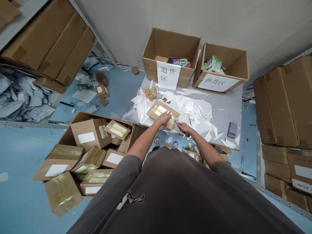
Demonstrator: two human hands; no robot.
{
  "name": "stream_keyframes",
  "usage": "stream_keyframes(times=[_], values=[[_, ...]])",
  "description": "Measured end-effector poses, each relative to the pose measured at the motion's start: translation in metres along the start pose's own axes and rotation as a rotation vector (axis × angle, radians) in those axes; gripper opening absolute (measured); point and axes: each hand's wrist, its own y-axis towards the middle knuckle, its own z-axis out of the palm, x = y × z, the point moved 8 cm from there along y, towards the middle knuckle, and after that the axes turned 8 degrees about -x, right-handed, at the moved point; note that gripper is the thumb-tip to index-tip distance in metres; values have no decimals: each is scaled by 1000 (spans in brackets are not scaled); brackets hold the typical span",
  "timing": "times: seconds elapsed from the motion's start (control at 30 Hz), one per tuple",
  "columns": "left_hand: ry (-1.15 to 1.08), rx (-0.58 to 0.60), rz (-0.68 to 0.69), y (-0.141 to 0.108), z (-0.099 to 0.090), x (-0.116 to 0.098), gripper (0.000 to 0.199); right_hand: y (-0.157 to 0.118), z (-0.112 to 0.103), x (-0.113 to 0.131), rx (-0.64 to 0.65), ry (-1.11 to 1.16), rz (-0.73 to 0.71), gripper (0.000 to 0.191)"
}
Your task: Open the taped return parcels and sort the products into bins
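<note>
A flat cardboard box [155, 110] with a white label and shiny yellowish tape lies at the near edge of the white table [226, 104]. My left hand [164, 119] rests on top of this box, its fingers partly bunched together; whether they pinch anything is too small to tell. In my right hand [184, 127] is a red and black box cutter [184, 130], its tip at the right end of the box. Torn white paper [187, 104] and crumpled brown paper [150, 93] lie around the box.
Two open cartons with paper signs, one on the left [148, 66] and one on the right [201, 73], stand at the table's back. A large carton [80, 118] of taped parcels stands at the left. Shelves with boxes [275, 104] flank both sides.
</note>
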Motion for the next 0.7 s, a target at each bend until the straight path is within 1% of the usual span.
stream_keyframes(times=[0.2, 0.27, 0.33, 0.4, 0.53, 0.63, 0.7], values=[[-22, -48, 44, -8, 0, 1, 98, -4, 8, -9, 53, 125, 23, 50], [-34, -73, 42, -10, 0, 3, 96, -4, 9, -9, 45, 156, 27, 52], [-45, -78, 49, -11, 2, 6, 94, -4, 12, -9, 38, 187, 20, 54], [-51, -73, 60, -10, 5, 8, 92, -4, 18, -8, 58, 200, 16, 54], [-71, -58, 56, -6, 11, 12, 94, -3, 18, -11, 14, 183, 15, 53], [-56, -63, 85, -4, 13, 11, 94, -1, 19, -13, 36, 126, -5, 54], [-42, -78, 89, -3, 13, 11, 91, 0, 17, -14, 22, 92, -25, 53]])
